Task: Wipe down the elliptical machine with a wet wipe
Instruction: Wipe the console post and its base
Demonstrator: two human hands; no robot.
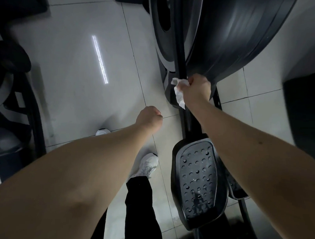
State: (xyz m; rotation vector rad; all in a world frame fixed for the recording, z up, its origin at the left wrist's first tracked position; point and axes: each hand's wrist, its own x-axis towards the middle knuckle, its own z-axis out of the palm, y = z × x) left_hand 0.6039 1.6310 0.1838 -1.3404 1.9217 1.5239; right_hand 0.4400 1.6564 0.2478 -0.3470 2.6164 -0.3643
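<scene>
The black elliptical machine fills the right side, with its big rounded flywheel housing [232, 36] at the top and a studded foot pedal [197, 181] below. My right hand [197, 90] grips a crumpled white wet wipe [180, 94] at the lower edge of the housing, beside a black upright bar [181, 54]. My left hand [149, 119] hangs over the floor left of the machine, fingers curled into a loose fist with nothing in it.
Pale grey floor tiles [80, 66] reflect a ceiling light. Another dark exercise machine [13, 89] stands along the left edge. My white shoes [148, 165] and black trouser leg are beside the pedal. A dark object [303, 110] sits at the right edge.
</scene>
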